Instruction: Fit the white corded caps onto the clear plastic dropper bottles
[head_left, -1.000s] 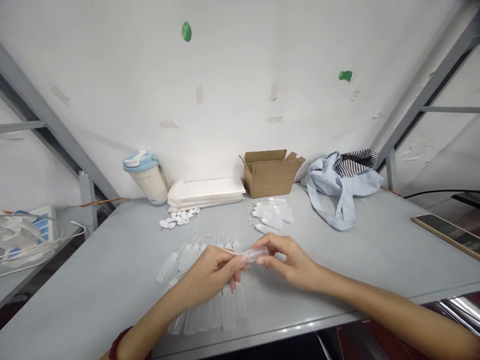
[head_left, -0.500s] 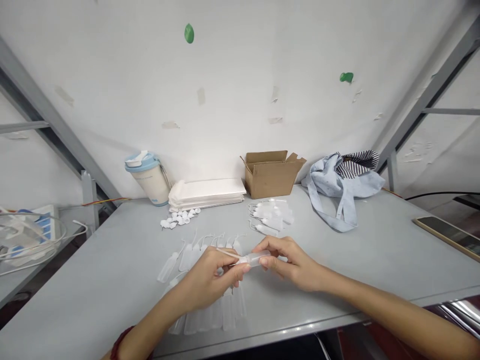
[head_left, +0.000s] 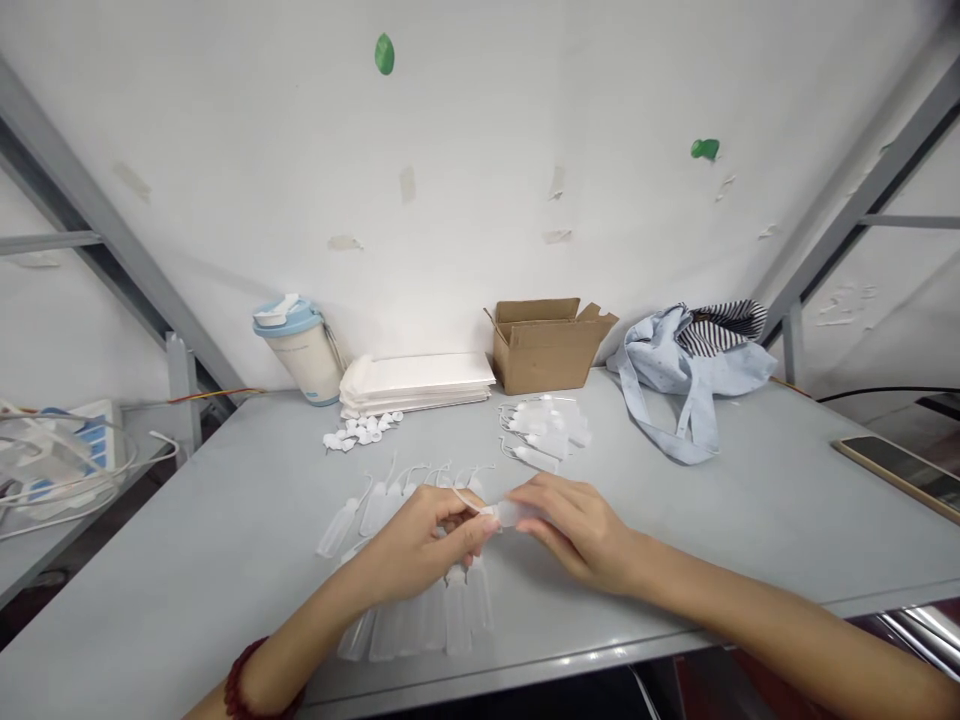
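A small translucent squeeze bottle (head_left: pixel 507 513) lies sideways between my hands. My left hand (head_left: pixel 431 540) pinches its white cap end, where a thin bent nozzle sticks up over the fingers. The fingers of my right hand (head_left: pixel 574 525) wrap round the bottle's body and hide most of it. Under and behind my left hand, several similar bottles lie in two rows, a back-row bottle (head_left: pixel 340 527) and a front-row bottle (head_left: pixel 457 620) among them. My left forearm covers part of these rows.
Loose white caps (head_left: pixel 363 431) lie before a stack of white envelopes (head_left: pixel 420 378). More bottles (head_left: pixel 547 430) are heaped before a cardboard box (head_left: pixel 546 355). A cup (head_left: pixel 302 352), a blue cloth bag (head_left: pixel 686 375) and a phone (head_left: pixel 904 478) stand or lie around the table (head_left: pixel 225 560).
My right hand has slid further over the bottle's body, its fingers now covering more of it. My left hand keeps its pinch on the cap end. The view has shifted slightly.
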